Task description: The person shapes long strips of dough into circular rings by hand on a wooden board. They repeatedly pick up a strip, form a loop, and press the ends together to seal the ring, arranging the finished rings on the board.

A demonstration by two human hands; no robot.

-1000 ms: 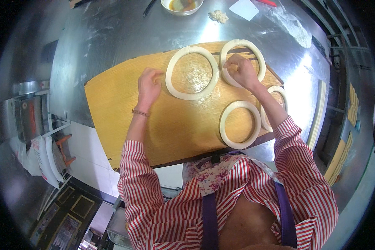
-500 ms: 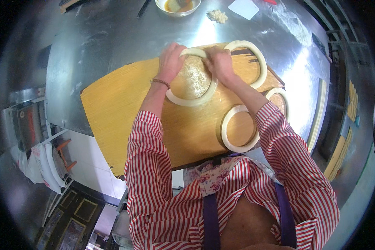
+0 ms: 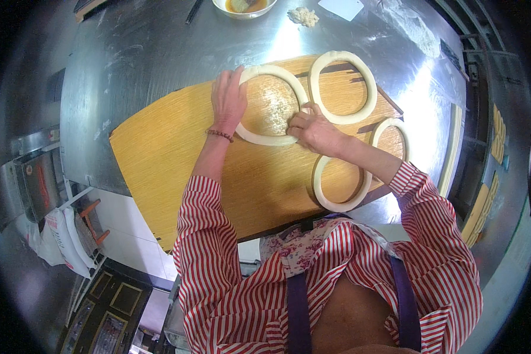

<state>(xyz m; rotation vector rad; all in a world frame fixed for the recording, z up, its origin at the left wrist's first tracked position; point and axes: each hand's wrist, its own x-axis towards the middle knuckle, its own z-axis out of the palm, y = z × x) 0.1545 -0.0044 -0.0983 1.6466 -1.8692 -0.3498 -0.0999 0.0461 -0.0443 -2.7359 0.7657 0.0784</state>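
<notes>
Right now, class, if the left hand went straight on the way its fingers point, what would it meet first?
The left hand would probably meet the bowl, across the metal table; depth is unclear.

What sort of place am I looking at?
Probably a bakery or commercial kitchen: dough-like rings lie on a wooden board, and a bowl of brownish liquid stands on the metal worktable.

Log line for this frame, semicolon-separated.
left hand: at dough ring, left edge; right hand: at its lower-right edge; wood-grain board: three more rings
</notes>
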